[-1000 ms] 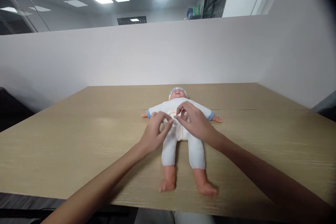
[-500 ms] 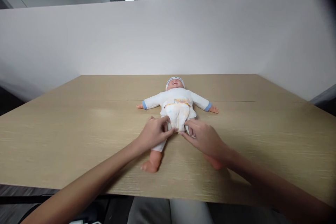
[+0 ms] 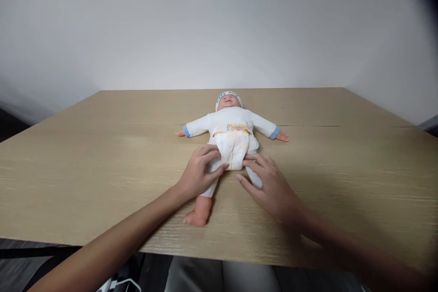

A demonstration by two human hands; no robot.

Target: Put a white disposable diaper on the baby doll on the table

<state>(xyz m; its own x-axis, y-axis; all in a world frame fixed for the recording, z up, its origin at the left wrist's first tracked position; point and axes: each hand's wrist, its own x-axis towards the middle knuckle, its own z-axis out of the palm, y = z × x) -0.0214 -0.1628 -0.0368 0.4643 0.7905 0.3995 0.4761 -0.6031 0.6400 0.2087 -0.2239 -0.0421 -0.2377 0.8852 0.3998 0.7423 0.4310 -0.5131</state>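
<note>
- Right hand [image 3: 273,189] — since half a second ago it is letting go of its pinch at the lower edge of the diaper [image 3: 234,148] and is now lying flat, fingers [image 3: 251,160] spread and loosely extended over the doll's leg on that side, hiding the leg beneath it.
- Left hand [image 3: 200,173] — keeping its place at the opposite hip; its fingers are curling round the top of the thigh, with the thumb pressing against the diaper's lower corner.
- Doll [image 3: 232,123] — lying on its back near the middle of the table [image 3: 102,155], head pointing away from the person, arms stretching out to either side. It is wearing a white shirt with blue cuffs and a white cap [image 3: 228,95].
- Diaper, white with a yellow printed band, is showing uncovered across the doll's belly, between the two hands.
- White trouser leg [image 3: 211,187] is emerging below the left hand, ending in one bare foot [image 3: 196,216] near the table's front edge.
- Plain white partition [image 3: 205,32] is standing behind the table.
</note>
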